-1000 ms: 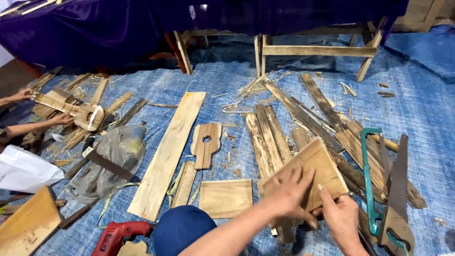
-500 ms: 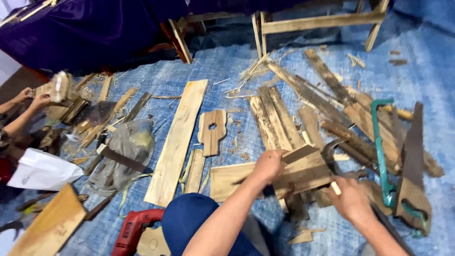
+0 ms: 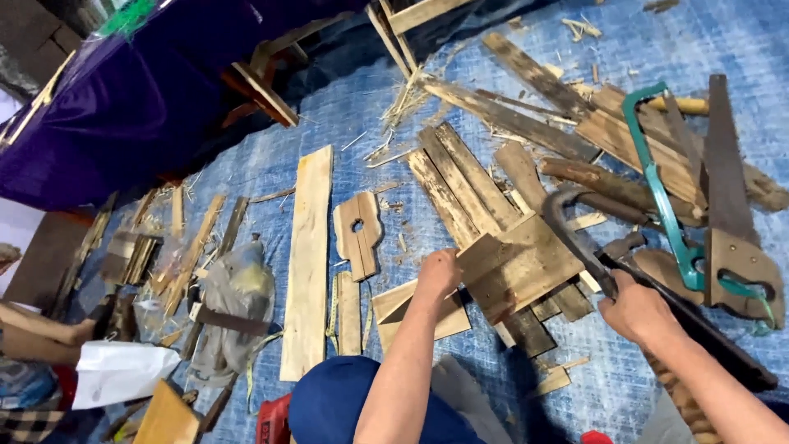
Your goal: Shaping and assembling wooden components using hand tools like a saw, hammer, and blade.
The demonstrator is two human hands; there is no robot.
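At the far left edge of the blue tarp (image 3: 246, 164), another person's forearm (image 3: 37, 333) is seen beside a white bag (image 3: 119, 370), with a crumpled plastic sack (image 3: 234, 300) just right of it. A long pale plank (image 3: 308, 259) lies lengthwise near the middle, and a small cut-out board (image 3: 357, 234) with a round hole is found just beside it.

The left hand (image 3: 437, 275) is closed over the near left edge of a wooden panel (image 3: 518, 267), which is held tilted above other boards (its far corner seems to rest on the weathered planks (image 3: 460, 181) behind). The right hand (image 3: 637, 308) is wrapped tightly around the shaft of a crowbar (image 3: 579, 238), whose curved dark head is set against the panel's right edge. The panel thus lies between the two hands, touching both the left hand and the bar.

Toward the right edge of the tarp, a green-framed hacksaw (image 3: 662, 189) and a handsaw (image 3: 731, 214) with a wooden handle are laid side by side.

Half a second ago the right hand was seen lower and without the bar against the panel; the panel has been turned since, and the view has swung leftward.
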